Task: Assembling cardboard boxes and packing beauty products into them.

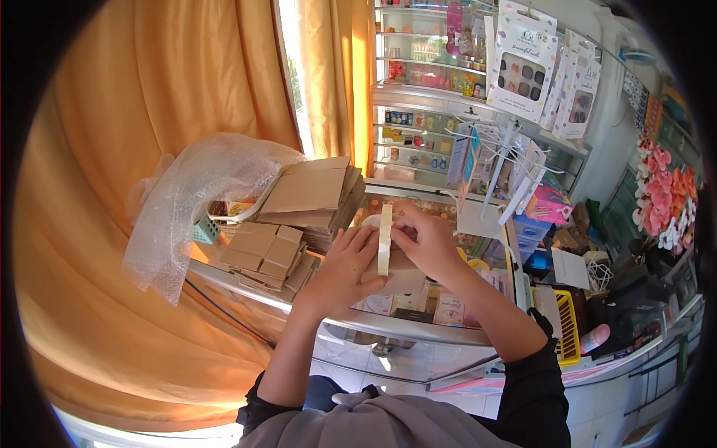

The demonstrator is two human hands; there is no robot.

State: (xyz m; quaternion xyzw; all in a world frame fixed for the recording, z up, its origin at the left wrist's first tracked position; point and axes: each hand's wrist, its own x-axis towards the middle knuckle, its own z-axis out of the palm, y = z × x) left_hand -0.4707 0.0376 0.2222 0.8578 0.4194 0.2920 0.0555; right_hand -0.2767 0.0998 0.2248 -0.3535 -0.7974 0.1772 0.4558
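Note:
A roll of pale clear packing tape (pixel 385 241) stands on edge between my two hands, seen nearly edge-on. My left hand (pixel 344 271) grips it from the left, with the thumb reaching under its near end. On the other side, my right hand (pixel 428 241) has bent fingers and thumb pinched against the roll. Below the tape, a small brown cardboard box (pixel 404 274) rests on the glass counter; my hands hide part of it. Flattened small cardboard boxes (pixel 263 249) lie in a pile left of my left hand.
Larger folded cartons (pixel 308 187) are stacked behind the small ones. Bubble wrap (pixel 213 162) drapes over a basket (pixel 241 213) by the orange curtain (pixel 168 78). A wire display rack (pixel 498 162) stands on the right, near a yellow basket (pixel 568 327). The counter's metal edge (pixel 403 327) runs before me.

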